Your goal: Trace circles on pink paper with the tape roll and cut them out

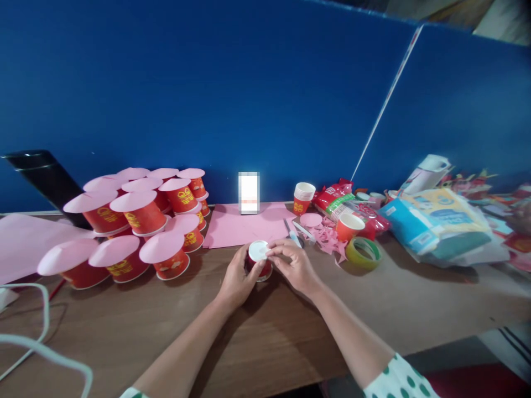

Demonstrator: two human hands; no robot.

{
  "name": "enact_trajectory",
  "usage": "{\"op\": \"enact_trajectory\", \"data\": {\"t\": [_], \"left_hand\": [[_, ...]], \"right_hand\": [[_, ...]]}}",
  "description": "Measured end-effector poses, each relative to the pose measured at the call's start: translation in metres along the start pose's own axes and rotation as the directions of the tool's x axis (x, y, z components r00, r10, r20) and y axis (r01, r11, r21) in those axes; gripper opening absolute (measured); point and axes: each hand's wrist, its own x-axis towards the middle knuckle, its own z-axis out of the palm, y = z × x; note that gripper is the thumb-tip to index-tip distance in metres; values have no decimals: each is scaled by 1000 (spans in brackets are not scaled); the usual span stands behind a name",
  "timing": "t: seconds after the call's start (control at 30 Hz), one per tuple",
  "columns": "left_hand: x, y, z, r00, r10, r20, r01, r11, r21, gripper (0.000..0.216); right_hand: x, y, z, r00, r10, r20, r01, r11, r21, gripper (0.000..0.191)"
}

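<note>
In the middle of the table a red paper cup (258, 250) stands upside down, its white base facing up. My left hand (237, 278) wraps round the cup's left side, with the thumb across its front. At the right edge of the base, my right hand (297, 266) has thumb and fingertips pinched together. Whatever lies between those fingertips is too small to make out. Just behind the cup are pink paper sheets (236, 225), and a roll of clear yellowish tape (360, 254) stands to the right.
Stacked upturned red cups with pink paper cone tops (136, 207) fill the left. On the right are nested cups (304, 193), an upright cup (349, 225), pink paper scraps (327, 239), scissors (293, 235) and a blue-white package (435, 224). A white cable (45, 351) lies front left.
</note>
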Motion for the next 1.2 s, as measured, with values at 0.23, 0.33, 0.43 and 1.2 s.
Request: {"op": "enact_trajectory", "data": {"t": [0.23, 0.33, 0.43, 1.2], "left_hand": [[-1, -1, -1, 999, 6, 41, -6, 1000, 13, 39], [-1, -1, -2, 998, 22, 51, -24, 999, 34, 41], [-1, -1, -3, 997, 39, 64, -42, 998, 48, 44], [3, -4, 1, 999, -28, -35, 31, 996, 89, 45]], "right_hand": [[0, -1, -1, 1000, -18, 5, 19, 999, -38, 13], [0, 0, -1, 1000, -17, -1, 17, 999, -35, 13], [0, 1, 0, 1000, -15, -18, 15, 1000, -16, 12], [5, 28, -17, 953, 288, -91, -286, 957, 40, 33]]}}
